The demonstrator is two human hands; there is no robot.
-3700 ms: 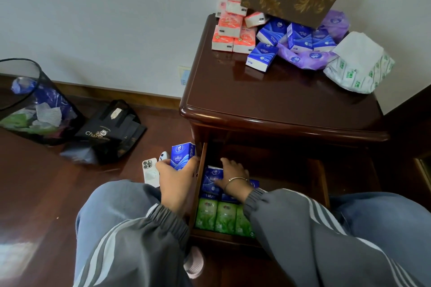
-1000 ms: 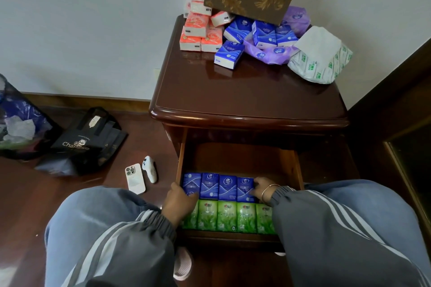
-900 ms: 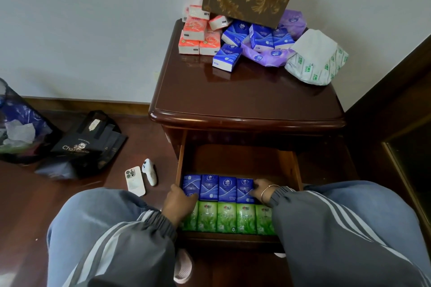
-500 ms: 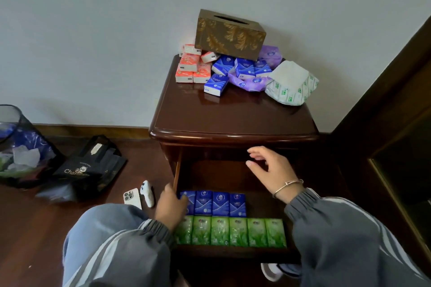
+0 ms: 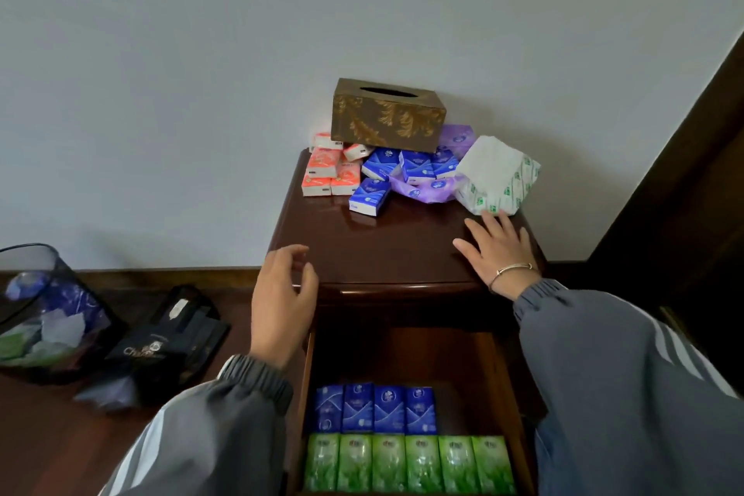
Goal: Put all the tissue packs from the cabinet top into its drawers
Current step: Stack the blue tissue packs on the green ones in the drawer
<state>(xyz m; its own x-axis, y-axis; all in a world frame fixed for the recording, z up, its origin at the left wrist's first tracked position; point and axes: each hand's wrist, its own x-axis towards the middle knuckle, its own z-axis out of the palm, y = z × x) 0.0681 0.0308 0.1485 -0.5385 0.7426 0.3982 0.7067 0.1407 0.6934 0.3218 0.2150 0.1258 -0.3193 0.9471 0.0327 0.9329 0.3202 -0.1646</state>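
Head view, left to right. A dark mesh waste bin [image 5: 40, 314] with crumpled paper and a black paper bag [image 5: 161, 350] stand on the wooden floor beside the cabinet. The left hand [image 5: 282, 306] hangs in the air at the cabinet's front left corner – its grip is slack, fingers loosely curled, holding nothing. Below it the top drawer [image 5: 402, 358] stands pulled out; it contains a row of four blue tissue packs [image 5: 374, 409] behind a row of six green tissue packs [image 5: 406, 463], all upright and side by side. On the cabinet top [image 5: 402, 250], against the wall, lie the unsorted items: orange tissue packs [image 5: 328, 173] at the left, loose blue packs [image 5: 416, 169] in the middle, partly on a purple wrapper [image 5: 426, 187], a gold-patterned tissue box [image 5: 388, 115] behind them, and a large white-and-green tissue pack [image 5: 497, 177] at the right. The right hand [image 5: 497, 250], wearing a bracelet [image 5: 511, 270], lies flat over the cabinet top – grip fully spread and empty, fingertips just at that pack's lower edge.
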